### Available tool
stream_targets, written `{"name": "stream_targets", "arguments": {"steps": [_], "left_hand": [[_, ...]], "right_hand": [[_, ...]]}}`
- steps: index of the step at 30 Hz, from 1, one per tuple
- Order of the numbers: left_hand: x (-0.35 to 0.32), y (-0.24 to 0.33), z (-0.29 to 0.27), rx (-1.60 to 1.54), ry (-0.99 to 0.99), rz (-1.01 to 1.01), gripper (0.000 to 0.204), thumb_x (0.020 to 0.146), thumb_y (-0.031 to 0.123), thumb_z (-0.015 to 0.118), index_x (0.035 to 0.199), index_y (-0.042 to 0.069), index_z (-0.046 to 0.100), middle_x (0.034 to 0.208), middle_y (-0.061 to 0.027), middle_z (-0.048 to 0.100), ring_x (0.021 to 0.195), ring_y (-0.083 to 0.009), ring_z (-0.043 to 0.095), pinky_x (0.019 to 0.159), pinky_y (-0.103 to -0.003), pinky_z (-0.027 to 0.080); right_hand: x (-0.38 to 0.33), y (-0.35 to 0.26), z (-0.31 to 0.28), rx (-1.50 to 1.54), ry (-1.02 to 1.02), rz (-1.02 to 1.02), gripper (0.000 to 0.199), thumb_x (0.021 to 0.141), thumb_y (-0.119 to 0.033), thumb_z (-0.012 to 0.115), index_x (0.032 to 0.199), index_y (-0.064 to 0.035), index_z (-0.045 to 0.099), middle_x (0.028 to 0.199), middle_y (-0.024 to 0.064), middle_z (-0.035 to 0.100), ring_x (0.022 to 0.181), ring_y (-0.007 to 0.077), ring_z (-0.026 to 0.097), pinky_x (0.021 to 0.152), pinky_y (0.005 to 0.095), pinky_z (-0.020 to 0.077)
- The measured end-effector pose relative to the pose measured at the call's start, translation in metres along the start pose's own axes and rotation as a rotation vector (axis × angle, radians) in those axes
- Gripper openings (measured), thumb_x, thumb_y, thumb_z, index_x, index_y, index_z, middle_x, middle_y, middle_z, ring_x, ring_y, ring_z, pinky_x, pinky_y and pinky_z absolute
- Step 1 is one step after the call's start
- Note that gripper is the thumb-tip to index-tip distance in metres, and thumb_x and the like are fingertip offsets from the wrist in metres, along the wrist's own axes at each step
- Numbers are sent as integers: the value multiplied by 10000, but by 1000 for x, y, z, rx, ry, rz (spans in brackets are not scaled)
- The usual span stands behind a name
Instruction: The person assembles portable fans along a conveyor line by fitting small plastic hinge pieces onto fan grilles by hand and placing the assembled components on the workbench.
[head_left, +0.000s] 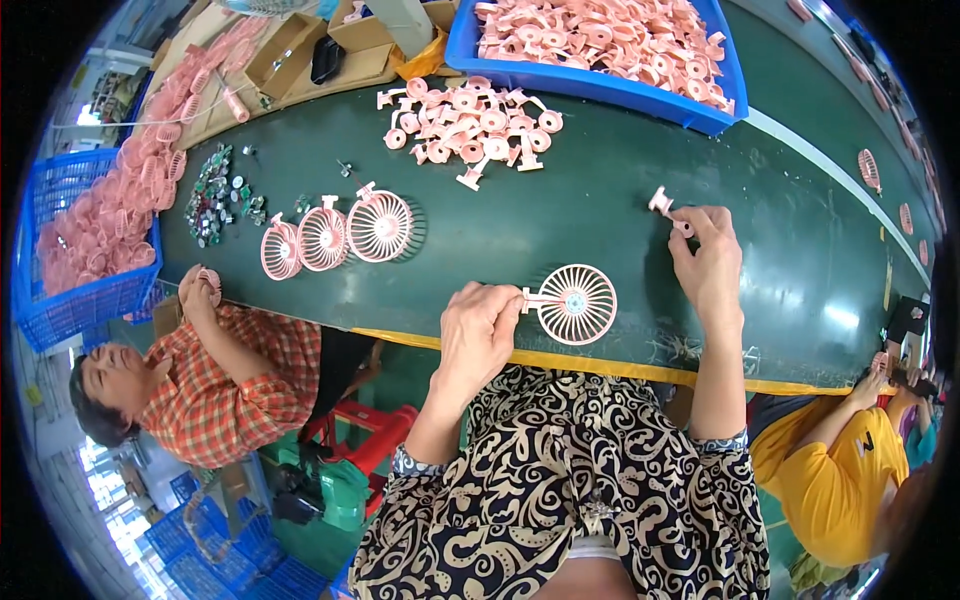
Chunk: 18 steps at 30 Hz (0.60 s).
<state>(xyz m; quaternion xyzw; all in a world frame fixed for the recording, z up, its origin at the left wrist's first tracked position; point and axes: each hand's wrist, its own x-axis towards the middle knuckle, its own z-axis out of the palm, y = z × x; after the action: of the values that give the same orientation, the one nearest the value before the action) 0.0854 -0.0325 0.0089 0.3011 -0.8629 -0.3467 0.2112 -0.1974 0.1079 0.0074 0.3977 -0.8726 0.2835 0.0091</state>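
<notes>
My left hand is closed on the short neck of a round pink fan grille, holding it near the table's front edge. A light-blue disc sits at the grille's centre. Further right, my right hand pinches a small pink plastic bracket between thumb and fingers, its flared end pointing away from me. The two parts are well apart. Beyond them lies a loose heap of similar pink brackets. Three more pink grilles stand in a row to the left.
At the far side a blue tray is piled with pink brackets. Small circuit boards and motors lie at left, near a blue basket of grilles. A co-worker in a checked shirt sits left, another in yellow right.
</notes>
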Motion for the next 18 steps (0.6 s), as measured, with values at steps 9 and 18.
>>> {"name": "stream_targets", "arguments": {"steps": [9, 18], "left_hand": [[-3, 3, 4, -31, 18, 8, 61, 974, 80, 670, 950, 30, 696, 736, -86, 666, 706, -289, 611, 694, -412, 489], [-3, 5, 10, -36, -16, 5, 58, 980, 70, 661, 955, 26, 689, 721, -77, 651, 686, -272, 617, 685, -400, 492]], "right_hand": [[-9, 0, 4, -9, 68, 129, 224, 931, -132, 757, 1141, -59, 734, 1032, 130, 654, 784, 287, 698, 720, 399, 553], [-53, -66, -13, 344, -141, -239, 225, 849, -71, 833, 1042, -7, 738, 948, 112, 701, 683, 232, 706, 599, 339, 573]]}}
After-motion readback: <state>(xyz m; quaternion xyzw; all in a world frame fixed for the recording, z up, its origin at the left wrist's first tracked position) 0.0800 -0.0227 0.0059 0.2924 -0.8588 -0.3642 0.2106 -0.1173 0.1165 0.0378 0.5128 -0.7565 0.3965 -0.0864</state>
